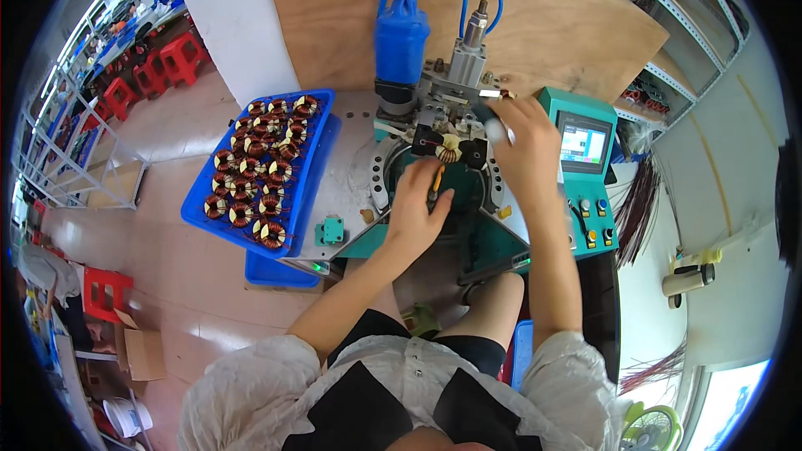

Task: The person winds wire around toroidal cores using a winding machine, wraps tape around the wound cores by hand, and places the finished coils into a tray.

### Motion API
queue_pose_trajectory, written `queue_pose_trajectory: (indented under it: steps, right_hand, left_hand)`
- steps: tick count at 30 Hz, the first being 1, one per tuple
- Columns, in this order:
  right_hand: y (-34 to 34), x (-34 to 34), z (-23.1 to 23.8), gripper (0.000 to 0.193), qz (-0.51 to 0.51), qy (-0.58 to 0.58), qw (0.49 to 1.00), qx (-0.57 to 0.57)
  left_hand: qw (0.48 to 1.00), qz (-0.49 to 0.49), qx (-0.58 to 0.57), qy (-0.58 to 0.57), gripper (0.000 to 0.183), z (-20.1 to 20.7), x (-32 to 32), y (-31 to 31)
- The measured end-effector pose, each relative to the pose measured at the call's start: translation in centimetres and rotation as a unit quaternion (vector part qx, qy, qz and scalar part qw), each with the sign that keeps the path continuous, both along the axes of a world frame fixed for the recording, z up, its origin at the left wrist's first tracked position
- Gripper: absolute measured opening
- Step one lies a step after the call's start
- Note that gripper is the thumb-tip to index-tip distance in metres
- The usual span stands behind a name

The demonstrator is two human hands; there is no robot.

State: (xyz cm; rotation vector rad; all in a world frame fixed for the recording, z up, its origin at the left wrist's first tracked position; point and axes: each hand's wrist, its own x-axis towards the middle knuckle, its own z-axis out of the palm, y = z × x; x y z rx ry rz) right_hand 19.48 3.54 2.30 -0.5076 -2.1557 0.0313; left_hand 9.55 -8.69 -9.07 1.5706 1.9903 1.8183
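A copper-wound ring coil (449, 150) sits between two black jaws of the winding machine (386, 175), with pale insulating pieces against it. Just below the coil, my left hand (413, 213) is closed around a slim tool with an orange and black handle (435, 187). The tool's working end is hard to make out. My right hand (528, 138) is at the right of the coil, its fingers curled by a dark part and a white rounded part (496, 130). What these fingers grip is blurred and partly hidden.
A blue tray (195, 207) of several finished-looking coils stands at the left. Behind the jaws rise a blue-covered motor (402, 38) and a metal cylinder (468, 60). To the right stands a green control box with a screen (583, 142); bundled wires (639, 209) hang beyond it.
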Motion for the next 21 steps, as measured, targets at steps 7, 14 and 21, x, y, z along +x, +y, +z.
queue_pose_trajectory:
  steps: [7,14,21]
  right_hand:
    - [-5.5,6.2,-8.0,0.056,0.013,-0.020,1.000,-0.017]
    - [-2.5,3.8,-6.2,0.046,0.128,0.071,0.989,0.034]
    - [3.3,-2.8,-1.0,0.020,0.118,-0.024,0.949,-0.292]
  left_hand:
    - [0.975,-0.158,-0.103,-0.116,0.018,2.0,1.4,-1.2]
    - [0.944,-0.237,-0.041,-0.224,0.023,4.5,0.5,-0.4]
    - [0.985,-0.127,-0.017,-0.117,0.026,3.9,0.9,-2.2]
